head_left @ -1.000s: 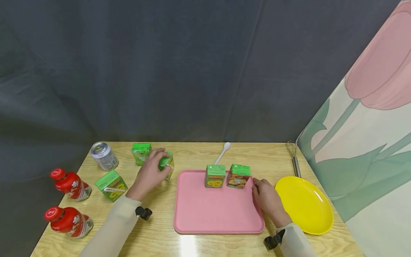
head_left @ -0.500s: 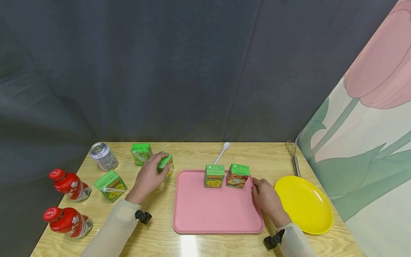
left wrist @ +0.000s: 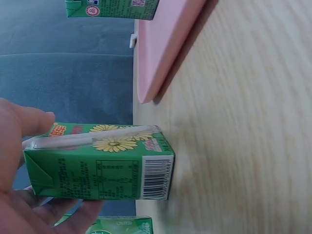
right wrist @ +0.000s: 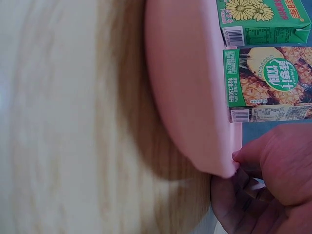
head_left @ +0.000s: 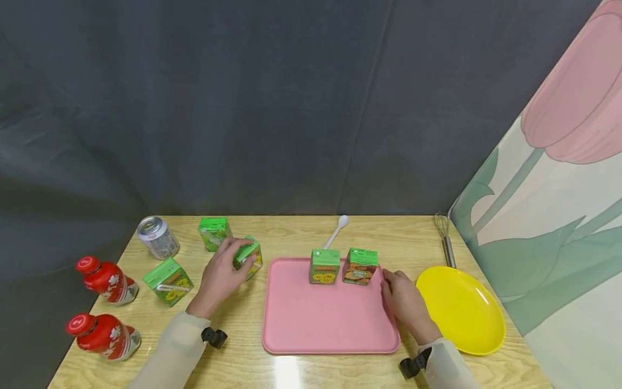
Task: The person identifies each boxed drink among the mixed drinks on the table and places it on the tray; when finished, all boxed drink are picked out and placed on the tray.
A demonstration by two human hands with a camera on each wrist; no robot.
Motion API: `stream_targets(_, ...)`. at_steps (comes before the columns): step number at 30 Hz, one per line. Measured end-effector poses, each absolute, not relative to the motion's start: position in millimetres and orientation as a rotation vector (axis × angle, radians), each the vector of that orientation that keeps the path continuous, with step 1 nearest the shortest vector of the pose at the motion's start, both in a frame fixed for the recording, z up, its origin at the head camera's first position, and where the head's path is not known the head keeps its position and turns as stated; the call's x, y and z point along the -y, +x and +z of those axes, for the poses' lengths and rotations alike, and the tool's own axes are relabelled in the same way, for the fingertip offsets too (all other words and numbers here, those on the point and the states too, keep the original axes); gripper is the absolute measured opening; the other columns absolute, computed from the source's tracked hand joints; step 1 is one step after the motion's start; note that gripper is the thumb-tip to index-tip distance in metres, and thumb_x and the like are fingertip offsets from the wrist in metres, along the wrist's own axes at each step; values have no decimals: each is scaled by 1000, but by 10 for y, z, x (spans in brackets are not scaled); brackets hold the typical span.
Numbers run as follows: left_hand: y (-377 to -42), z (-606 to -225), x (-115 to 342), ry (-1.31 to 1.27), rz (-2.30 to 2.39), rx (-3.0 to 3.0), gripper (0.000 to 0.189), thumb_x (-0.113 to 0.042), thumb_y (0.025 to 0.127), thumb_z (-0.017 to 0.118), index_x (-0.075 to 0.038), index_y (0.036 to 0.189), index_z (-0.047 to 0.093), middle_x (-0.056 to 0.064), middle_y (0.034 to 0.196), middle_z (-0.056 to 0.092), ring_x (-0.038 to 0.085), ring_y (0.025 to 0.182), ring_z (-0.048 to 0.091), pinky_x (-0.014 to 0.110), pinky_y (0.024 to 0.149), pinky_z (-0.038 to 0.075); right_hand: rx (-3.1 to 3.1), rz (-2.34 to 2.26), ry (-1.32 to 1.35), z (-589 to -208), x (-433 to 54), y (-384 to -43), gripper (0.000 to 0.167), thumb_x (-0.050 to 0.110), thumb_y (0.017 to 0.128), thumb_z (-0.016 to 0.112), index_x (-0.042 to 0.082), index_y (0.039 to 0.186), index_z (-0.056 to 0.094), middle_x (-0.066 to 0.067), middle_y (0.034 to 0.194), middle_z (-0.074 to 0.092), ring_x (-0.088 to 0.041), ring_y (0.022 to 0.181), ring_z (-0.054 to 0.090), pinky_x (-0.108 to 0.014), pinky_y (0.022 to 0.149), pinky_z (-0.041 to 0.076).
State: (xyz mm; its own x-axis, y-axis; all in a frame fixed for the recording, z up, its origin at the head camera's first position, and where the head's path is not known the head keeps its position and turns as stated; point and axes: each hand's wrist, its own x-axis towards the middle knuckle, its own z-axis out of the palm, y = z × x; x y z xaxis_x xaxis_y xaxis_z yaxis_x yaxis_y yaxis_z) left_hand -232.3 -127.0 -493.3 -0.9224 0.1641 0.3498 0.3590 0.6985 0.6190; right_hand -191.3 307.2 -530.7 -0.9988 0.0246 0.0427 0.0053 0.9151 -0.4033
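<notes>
Pineapple carton (right wrist: 268,80): 菠萝汁饮料 in a green circle, 250毫升 on the green band, barcode (right wrist: 240,116)
Nearest flower carton (left wrist: 97,168), left wrist view: barcode, fine print blurred
Carton (left wrist: 117,9) at that view's top edge: QR code (left wrist: 138,3), round red sign (left wrist: 92,10)
Red bottles (head_left: 99,335): white leaf signs (head_left: 114,332)
Can (head_left: 157,237): print too small to read

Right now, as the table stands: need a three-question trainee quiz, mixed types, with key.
1. True or false: the left hand holds a juice box.

2. How many things stand on the pink tray?

3. What does the right hand grip?
A) the yellow plate
B) the pink tray
C) the whisk

Key:
1. True.
2. Two: a flower-printed box and a pineapple box.
3. B.
</notes>
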Motion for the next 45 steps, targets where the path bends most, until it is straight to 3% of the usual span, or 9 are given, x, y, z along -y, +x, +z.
stream_targets(9,-2313,-4980,1287,-455,-1038,2583,35,-19,98,69,-22,132,65,4,123,54,23,93,61,39,63,48,3024,642,-24,-5317,-3067,-1907,42,15,101,65,-8,136,59,-15,100,62,-22,74,55,-35,64,51)
stream_targets(17,-2328,-5011,1292,-486,-1071,2557,35,-26,97,73,-22,131,67,3,125,55,26,107,60,49,79,52,3046,643,-37,-5308,-3084,-1893,44,15,101,64,-8,138,58,-16,102,62,-23,75,54,-34,63,49)
stream_targets(25,-2373,-5027,1326,-542,-1077,2496,30,-22,94,77,-19,124,72,1,121,59,22,103,61,44,75,53,3034,639,-27,-5312,-3067,-1895,42,15,101,64,-7,136,59,-15,100,62,-22,74,54,-34,64,50)
stream_targets(31,-2369,-4954,1317,-718,-1146,2457,30,-22,96,75,-22,126,71,0,131,57,21,112,60,40,75,55,3027,625,-16,-5294,-3065,-1908,41,15,101,64,-7,136,60,-15,100,62,-21,72,54,-34,62,49)
stream_targets(38,-2388,-4814,1118,-940,-1279,2493,30,-23,97,73,-26,126,70,-8,134,54,15,122,55,43,94,52,3038,620,-29,-5297,-3071,-1903,42,15,101,64,-7,137,59,-15,101,62,-21,73,54,-34,63,49)
stream_targets(44,-2448,-4842,931,-1082,-1320,2518,27,-24,97,72,-26,125,72,-11,135,54,10,116,58,37,90,53,3040,624,-23,-5290,-3057,-1906,43,15,101,64,-7,137,58,-16,103,62,-22,74,55,-35,65,51)
stream_targets(45,-2456,-4850,906,-1106,-1334,2517,27,-23,98,72,-25,125,72,-10,135,54,8,108,60,35,85,54,3044,622,-27,-5292,-3055,-1909,43,15,102,64,-7,138,58,-16,103,62,-22,75,55,-36,65,51)
